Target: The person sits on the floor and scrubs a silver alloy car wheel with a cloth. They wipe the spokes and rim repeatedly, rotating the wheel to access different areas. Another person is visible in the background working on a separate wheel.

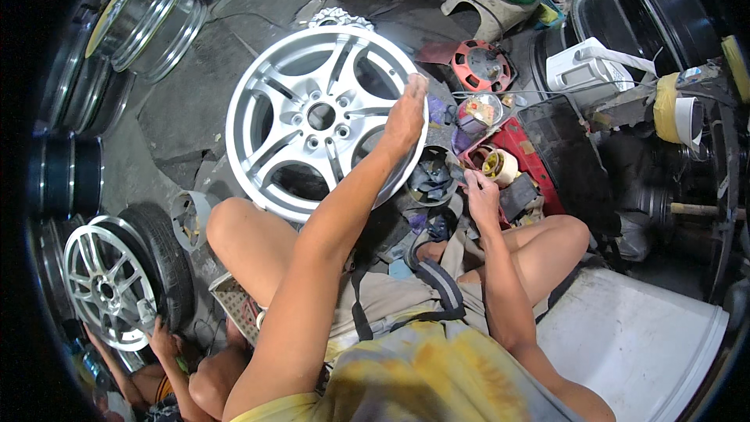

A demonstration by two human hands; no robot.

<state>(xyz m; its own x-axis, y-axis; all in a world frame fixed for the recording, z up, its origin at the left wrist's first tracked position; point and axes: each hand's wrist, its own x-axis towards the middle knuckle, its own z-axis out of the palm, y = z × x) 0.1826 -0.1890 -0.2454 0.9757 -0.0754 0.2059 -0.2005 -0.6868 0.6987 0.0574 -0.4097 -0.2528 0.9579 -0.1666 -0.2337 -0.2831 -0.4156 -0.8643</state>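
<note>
L hand, loose grip on 1 silver wheel w/ 5 bolt holes; R hand, pinch on 1 dk scrap

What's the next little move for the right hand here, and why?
Perhaps bring the right hand over to the silver wheel. Its fingers seem to pinch a small dark scrap away from the wheel, while the left hand is at the wheel's rim, where it could help steady it.
</note>
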